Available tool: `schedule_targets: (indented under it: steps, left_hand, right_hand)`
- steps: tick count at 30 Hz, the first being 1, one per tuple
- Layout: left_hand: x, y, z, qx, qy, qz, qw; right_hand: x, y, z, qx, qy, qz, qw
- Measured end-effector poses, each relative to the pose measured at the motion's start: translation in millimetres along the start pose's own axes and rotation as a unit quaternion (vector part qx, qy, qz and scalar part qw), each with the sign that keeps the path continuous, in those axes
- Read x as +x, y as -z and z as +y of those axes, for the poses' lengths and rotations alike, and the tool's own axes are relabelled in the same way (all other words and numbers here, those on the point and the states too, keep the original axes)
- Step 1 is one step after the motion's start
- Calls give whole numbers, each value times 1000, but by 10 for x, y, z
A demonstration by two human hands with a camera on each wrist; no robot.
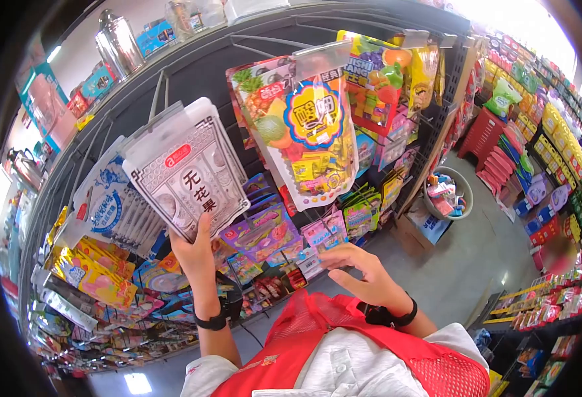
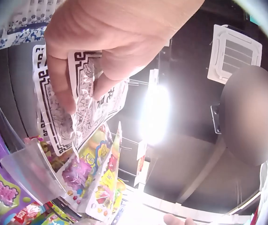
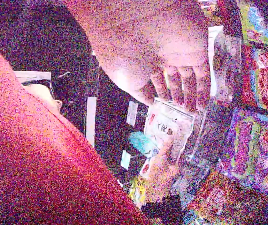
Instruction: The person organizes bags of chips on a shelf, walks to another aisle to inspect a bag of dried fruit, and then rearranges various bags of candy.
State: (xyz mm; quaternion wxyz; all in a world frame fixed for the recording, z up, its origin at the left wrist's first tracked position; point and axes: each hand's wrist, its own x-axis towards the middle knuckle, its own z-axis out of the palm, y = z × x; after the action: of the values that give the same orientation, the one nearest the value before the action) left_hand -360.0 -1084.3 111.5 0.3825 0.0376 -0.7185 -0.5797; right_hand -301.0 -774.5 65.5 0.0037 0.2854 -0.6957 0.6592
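- With my left hand [image 1: 195, 261] I hold the white fig pouch [image 1: 185, 169], left of the centre of the frame; the thumb lies on its front and the other fingers are behind, so the lower edge is pinched.
- My right hand [image 1: 364, 274], lower centre, has its fingers loosely extended and holds nothing; it is in front of the display.
- I judge that the step in hand is handling this pouch at its metal hook [image 1: 160, 92]. Whether its hole is on the hook I cannot tell, because a clear plastic tag holder [image 1: 148, 129] covers the top edge.
- The next move, in my opinion, calls for a light pinch and for keeping the pouch in line with the hook, perhaps with the right hand as support.
- The pouch is a flat rectangle of thin, shiny film, with rounded corners and a dark patterned border; in the left wrist view it bends and creases near my fingers.
- To its right hangs a glossy gummy candy pouch [image 1: 317, 132], bright and scalloped-printed; to its left, blue-and-white pouches [image 1: 115, 205] are stacked closely.
- My red vest [image 1: 436, 370] is of open mesh.
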Motion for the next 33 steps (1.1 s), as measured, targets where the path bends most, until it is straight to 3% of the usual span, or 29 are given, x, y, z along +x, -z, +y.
schedule_targets:
  steps: [4,5,8,11,15,18,22,25,29,33]
  left_hand:
    - [-196,54,-6,101,-35,74,992]
    - [-228,89,-17,144,-10,90,985]
    - [-278,68,-18,157,-86,115,977]
    - [-351,-11,63,185,-99,142,967]
    - [-475,-141,69,271,-209,187,921]
    - [-622,-426,202,237,-240,97,936]
    - [-722,-906,328,187,-157,-50,968]
    - [-749,-1256,356,96,-41,-74,992]
    - [-833,-1552,288,184,-87,-82,976]
    - [-933,-1661,251,188,-66,-66,978]
  right_hand:
    - [-51,107,-30,3,-2,8,1000]
    - [-77,129,-8,6,-4,12,1000]
    - [-153,204,66,11,-6,22,1000]
    - [-208,303,94,7,-5,27,1000]
    - [-305,487,113,-5,-7,35,999]
    - [-396,641,81,-4,-4,48,999]
    - [-552,908,88,-18,-3,65,998]
    - [-681,1143,162,-19,-20,86,996]
    - [-772,1397,287,-5,-70,94,993]
    - [-669,1475,455,38,-112,94,989]
